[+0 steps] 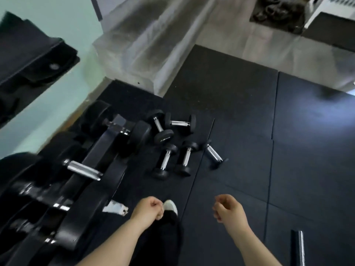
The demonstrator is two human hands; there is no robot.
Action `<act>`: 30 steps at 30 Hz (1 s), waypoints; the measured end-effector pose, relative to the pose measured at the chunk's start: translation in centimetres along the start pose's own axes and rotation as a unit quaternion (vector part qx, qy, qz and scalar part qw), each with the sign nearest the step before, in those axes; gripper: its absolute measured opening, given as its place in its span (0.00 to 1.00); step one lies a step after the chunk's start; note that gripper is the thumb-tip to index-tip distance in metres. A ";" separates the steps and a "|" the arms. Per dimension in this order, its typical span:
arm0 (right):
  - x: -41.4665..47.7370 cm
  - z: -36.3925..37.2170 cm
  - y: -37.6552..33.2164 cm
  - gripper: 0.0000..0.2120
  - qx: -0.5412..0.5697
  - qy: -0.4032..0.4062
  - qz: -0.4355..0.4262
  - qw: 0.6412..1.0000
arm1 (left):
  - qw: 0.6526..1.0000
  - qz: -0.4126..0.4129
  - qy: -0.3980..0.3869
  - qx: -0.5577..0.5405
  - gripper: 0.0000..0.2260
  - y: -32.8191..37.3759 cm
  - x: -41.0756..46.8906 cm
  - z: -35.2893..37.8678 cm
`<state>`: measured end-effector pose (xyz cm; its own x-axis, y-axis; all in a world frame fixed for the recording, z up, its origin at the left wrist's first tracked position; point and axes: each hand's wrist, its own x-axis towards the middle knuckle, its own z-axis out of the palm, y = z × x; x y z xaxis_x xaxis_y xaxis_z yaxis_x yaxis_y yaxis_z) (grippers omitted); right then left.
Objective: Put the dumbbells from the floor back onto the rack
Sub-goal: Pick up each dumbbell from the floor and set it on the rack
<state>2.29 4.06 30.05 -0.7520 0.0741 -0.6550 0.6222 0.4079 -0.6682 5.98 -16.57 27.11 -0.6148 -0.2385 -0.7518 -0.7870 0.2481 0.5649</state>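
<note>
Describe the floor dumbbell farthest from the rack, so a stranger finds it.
Find the black dumbbell rack on the left. Small black dumbbells with chrome handles lie beside it on the black rubber mat. Yours is the rightmost, alone and slanted.

Black rubber mats (249, 112) spread across the floor, seams running between them; pale green wall (48, 16) up on the left, a black padded piece (28, 50) jutting across it; clear plastic sheeting (144, 45) draped over a ledge beyond; top right, a blurred dark heap (278, 12) beside a white unit (326, 8); bottom right, a black tube (297, 248) pokes in.
</note>
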 end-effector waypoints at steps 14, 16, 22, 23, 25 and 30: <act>38.0 5.3 4.9 0.08 -0.023 -0.102 0.065 0.992 | 0.999 -0.033 -0.014 0.038 0.08 4.2 34.6 11.0; 43.5 7.9 7.7 0.11 -0.025 -0.123 0.062 0.990 | 0.997 -0.037 0.014 0.064 0.08 2.1 40.4 13.2; 56.9 13.3 14.2 0.25 -0.024 -0.124 0.044 0.991 | 0.989 0.009 -0.063 0.136 0.23 -1.2 53.7 17.8; 58.2 13.9 14.5 0.27 -0.017 -0.129 0.042 0.991 | 0.984 0.009 -0.088 0.154 0.25 -1.4 55.4 18.4; 60.4 14.8 14.4 0.27 -0.010 -0.150 0.026 0.988 | 0.977 0.005 -0.124 0.174 0.28 -1.7 57.7 19.3; 61.0 16.4 14.2 0.21 0.017 -0.137 0.027 0.990 | 0.974 -0.018 -0.144 0.171 0.19 -3.7 57.9 20.7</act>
<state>-31.22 -0.57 -25.15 -0.6324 -0.1562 -0.7587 0.6706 0.3798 -0.6372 -25.60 -11.87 -25.56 -0.5081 0.0093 -0.8613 -0.7138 0.5550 0.4271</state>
